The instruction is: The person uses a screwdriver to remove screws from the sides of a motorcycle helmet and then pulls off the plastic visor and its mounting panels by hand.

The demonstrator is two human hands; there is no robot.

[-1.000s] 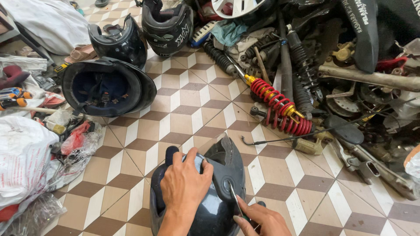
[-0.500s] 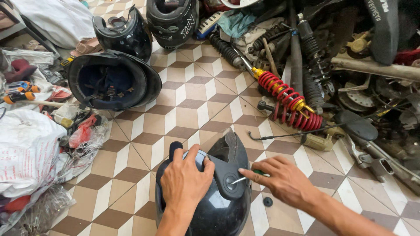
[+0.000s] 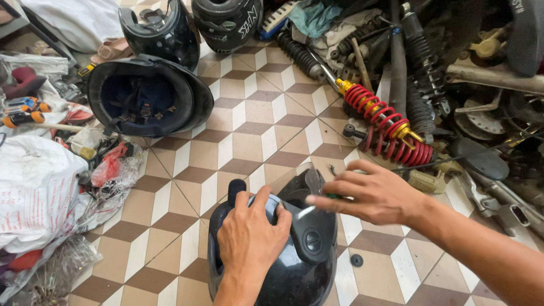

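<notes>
One glossy black helmet (image 3: 294,266), visor raised, under both hands.

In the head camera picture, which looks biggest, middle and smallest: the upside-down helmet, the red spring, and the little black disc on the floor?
1. Upside-down helmet, clearly the largest.
2. Red spring, long but thin, so smaller in area.
3. Black disc, smallest by far, even though it lies nearer the camera.

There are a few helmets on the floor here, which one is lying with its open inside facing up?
The big black helmet at left, beside the clutter: its dark padded lining shows. The two black helmets behind it and the helmet under the hands show only shells.
</notes>
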